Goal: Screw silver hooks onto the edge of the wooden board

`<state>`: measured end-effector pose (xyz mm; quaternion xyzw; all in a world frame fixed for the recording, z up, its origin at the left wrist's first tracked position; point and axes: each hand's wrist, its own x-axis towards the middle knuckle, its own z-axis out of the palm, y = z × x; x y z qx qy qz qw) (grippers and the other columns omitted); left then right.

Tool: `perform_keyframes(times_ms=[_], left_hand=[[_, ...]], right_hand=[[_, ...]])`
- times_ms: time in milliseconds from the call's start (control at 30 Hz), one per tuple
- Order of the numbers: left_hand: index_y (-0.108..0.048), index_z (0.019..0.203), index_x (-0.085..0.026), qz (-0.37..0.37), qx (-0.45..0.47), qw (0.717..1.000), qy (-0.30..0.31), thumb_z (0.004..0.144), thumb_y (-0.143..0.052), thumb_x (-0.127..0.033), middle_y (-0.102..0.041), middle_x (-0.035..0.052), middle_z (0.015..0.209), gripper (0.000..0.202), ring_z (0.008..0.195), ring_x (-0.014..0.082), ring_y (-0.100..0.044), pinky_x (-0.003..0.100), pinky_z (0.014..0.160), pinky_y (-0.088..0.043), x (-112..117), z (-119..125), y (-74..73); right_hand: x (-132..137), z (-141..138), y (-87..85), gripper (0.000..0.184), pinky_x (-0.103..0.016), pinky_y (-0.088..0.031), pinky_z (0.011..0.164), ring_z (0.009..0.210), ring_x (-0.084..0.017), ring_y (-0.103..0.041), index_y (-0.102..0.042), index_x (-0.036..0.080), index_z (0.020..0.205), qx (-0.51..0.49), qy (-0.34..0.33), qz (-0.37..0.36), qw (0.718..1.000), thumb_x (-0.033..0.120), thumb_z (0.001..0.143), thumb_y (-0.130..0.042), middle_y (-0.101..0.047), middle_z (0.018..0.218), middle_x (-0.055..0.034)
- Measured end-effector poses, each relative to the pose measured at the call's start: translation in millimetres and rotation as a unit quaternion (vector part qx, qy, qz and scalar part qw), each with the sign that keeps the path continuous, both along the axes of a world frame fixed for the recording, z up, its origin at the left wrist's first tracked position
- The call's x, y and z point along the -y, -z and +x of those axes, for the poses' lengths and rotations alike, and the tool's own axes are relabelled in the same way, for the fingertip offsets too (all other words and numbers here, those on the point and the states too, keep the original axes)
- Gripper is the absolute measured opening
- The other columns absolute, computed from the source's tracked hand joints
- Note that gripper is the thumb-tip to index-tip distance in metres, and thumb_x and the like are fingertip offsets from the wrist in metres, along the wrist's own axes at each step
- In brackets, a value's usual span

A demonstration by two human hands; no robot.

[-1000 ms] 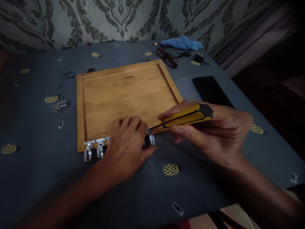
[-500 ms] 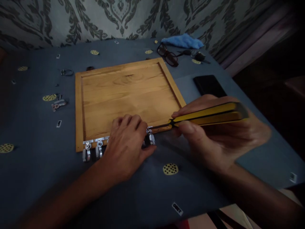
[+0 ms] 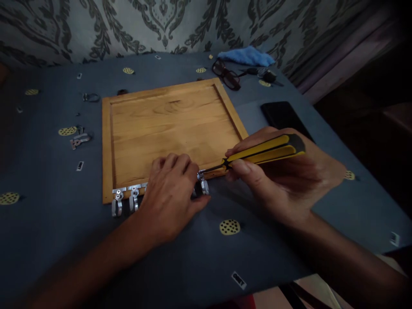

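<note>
A wooden framed panel (image 3: 174, 124) lies on the table. Metal spring clips (image 3: 134, 195) with screws line its near edge, some of them covered by my left hand. My left hand (image 3: 170, 193) is closed over that edge, fingers on the wood and thumb against the rightmost spring clip (image 3: 203, 184). In my right hand (image 3: 283, 180) is a yellow and black screwdriver (image 3: 267, 150), held low and slanted, its shaft pointing left. The tip reaches the top of the rightmost clip, where the screw is too small to make out.
Left of the panel lie a loose metal clip (image 3: 80, 139) and a ring-shaped metal piece (image 3: 91, 97). Behind on the right are glasses (image 3: 230, 79), a blue cloth (image 3: 246, 56) and keys (image 3: 267, 74). A black phone or wallet (image 3: 285, 116) lies by my right hand.
My right hand and the screwdriver handle have shifted left and turned a little, and the tip stays at the rightmost clip. My left hand has hardly moved.
</note>
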<state>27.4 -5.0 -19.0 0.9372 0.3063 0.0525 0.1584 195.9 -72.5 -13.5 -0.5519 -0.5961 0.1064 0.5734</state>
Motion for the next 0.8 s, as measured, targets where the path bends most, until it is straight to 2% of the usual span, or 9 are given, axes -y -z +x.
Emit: perform_keyframes(times_ms=[100, 200, 300, 367, 500, 567, 667, 800], left_hand=[[-0.068, 0.103, -0.018, -0.009, -0.006, 1.0, -0.001, 0.086, -0.075, -0.038, -0.066, 0.0081, 0.109, 0.028, 0.108, 0.0314, -0.057, 0.049, 0.092, -0.045, -1, 1, -1.3], [-0.068, 0.104, -0.017, -0.017, -0.012, 1.0, -0.002, 0.085, -0.076, -0.038, -0.066, 0.0085, 0.109, 0.029, 0.108, 0.0319, -0.057, 0.049, 0.092, -0.045, -1, 1, -2.0], [-0.068, 0.104, -0.016, -0.017, -0.005, 1.0, -0.001, 0.085, -0.076, -0.038, -0.066, 0.0087, 0.11, 0.029, 0.109, 0.0319, -0.057, 0.049, 0.093, -0.044, -1, 1, -2.1], [-0.068, 0.105, -0.017, -0.021, -0.004, 1.0, -0.001, 0.086, -0.075, -0.037, -0.066, 0.0084, 0.111, 0.029, 0.111, 0.0318, -0.057, 0.049, 0.094, -0.044, -1, 1, -2.5], [-0.068, 0.106, -0.017, -0.031, -0.013, 0.999, -0.003, 0.086, -0.075, -0.036, -0.066, 0.0084, 0.115, 0.028, 0.113, 0.032, -0.056, 0.049, 0.095, -0.043, -1, 1, -4.7], [-0.068, 0.107, -0.017, -0.027, -0.015, 1.0, -0.004, 0.087, -0.075, -0.036, -0.066, 0.0088, 0.114, 0.029, 0.112, 0.0319, -0.056, 0.049, 0.095, -0.043, -1, 1, -5.3], [-0.067, 0.107, -0.017, -0.017, -0.013, 1.0, -0.004, 0.086, -0.075, -0.038, -0.066, 0.0085, 0.112, 0.03, 0.11, 0.0312, -0.056, 0.048, 0.095, -0.043, 0, 1, -4.7], [-0.067, 0.107, -0.017, -0.015, -0.017, 1.0, 0.0, 0.087, -0.074, -0.04, -0.065, 0.0088, 0.111, 0.032, 0.108, 0.0311, -0.056, 0.048, 0.094, -0.043, 0, 0, -3.3]], right_hand=[[1, -1, -1.7, 0.014, -0.038, -0.05, 0.056, 0.067, -0.02, -0.063, -0.067, 0.03, 0.081, 0.002, 0.006, -0.026, 1.0, 0.033, 0.084, -0.08, -0.069, 0.077, -0.0007], [-1, 1, -5.6, 0.017, -0.034, -0.052, 0.056, 0.066, -0.018, -0.064, -0.07, 0.028, 0.087, 0.003, -0.008, -0.031, 0.999, 0.033, 0.08, -0.085, -0.071, 0.08, 0.0001], [-2, 8, -12.5, 0.011, -0.033, -0.057, 0.063, 0.074, -0.018, -0.069, -0.074, 0.027, 0.09, 0.012, -0.056, -0.04, 0.998, 0.028, 0.083, -0.082, -0.075, 0.091, -0.0012], [-2, 12, -17.4, 0.005, -0.033, -0.059, 0.065, 0.077, -0.018, -0.071, -0.075, 0.026, 0.086, 0.015, -0.101, -0.067, 0.992, 0.025, 0.084, -0.08, -0.077, 0.096, -0.0021], [-3, 13, -21.2, 0.008, -0.029, -0.057, 0.056, 0.064, -0.014, -0.07, -0.075, 0.025, 0.079, -0.005, -0.14, -0.083, 0.987, 0.024, 0.085, -0.079, -0.077, 0.088, -0.0003], [-4, 9, -18.7, 0.008, -0.028, -0.054, 0.051, 0.055, -0.012, -0.066, -0.074, 0.025, 0.079, -0.018, -0.127, -0.072, 0.989, 0.026, 0.085, -0.079, -0.075, 0.082, 0.0011], [-4, 1, -10.8, 0.016, -0.028, -0.048, 0.045, 0.049, -0.011, -0.06, -0.07, 0.025, 0.079, -0.027, -0.063, -0.058, 0.996, 0.035, 0.082, -0.082, -0.07, 0.076, 0.0025], [-2, -6, 0.0, 0.026, -0.032, -0.047, 0.053, 0.058, -0.015, -0.061, -0.064, 0.026, 0.075, 0.023, 0.018, -0.032, 0.999, 0.042, 0.077, -0.086, -0.064, 0.07, 0.0023]])
